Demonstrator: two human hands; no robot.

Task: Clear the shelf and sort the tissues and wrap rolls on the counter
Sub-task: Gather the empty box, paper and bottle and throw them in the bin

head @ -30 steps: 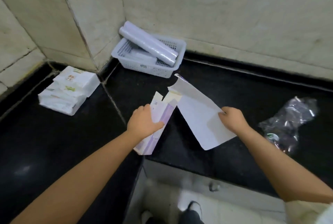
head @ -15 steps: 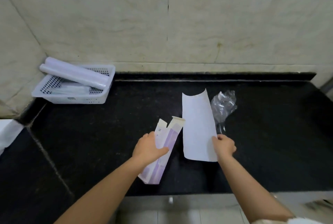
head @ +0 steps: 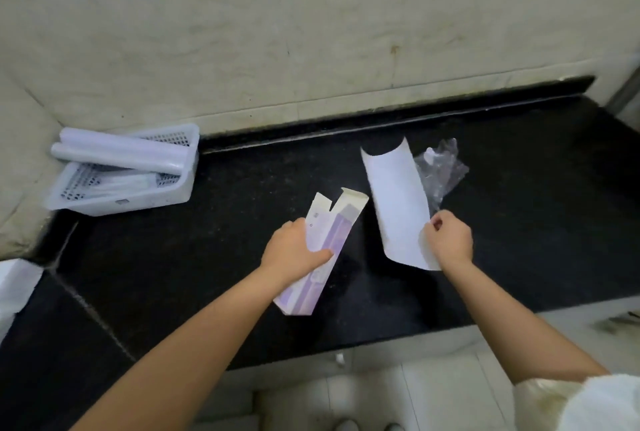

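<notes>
My left hand (head: 293, 250) grips a long purple and white wrap box (head: 329, 247) with its top flaps open, held slanted over the black counter (head: 207, 257). My right hand (head: 448, 240) pinches the lower right edge of a curled white sheet (head: 394, 202) that lies on the counter. At the back left stands a white perforated basket (head: 145, 198) with a white wrap roll (head: 117, 153) lying across its top and more rolls inside. A white tissue pack (head: 14, 288) shows at the far left edge, mostly cut off.
A crumpled clear plastic wrapper (head: 440, 170) lies just behind and right of the sheet. Tiled walls close the counter at the back and left. The counter's front edge runs below my hands, with pale floor tiles (head: 433, 392) beneath.
The view has swung right, so the tissue packs slid to the left edge. The white sheet went from held up to lying on the counter near the plastic wrapper. Both hands keep their grips.
</notes>
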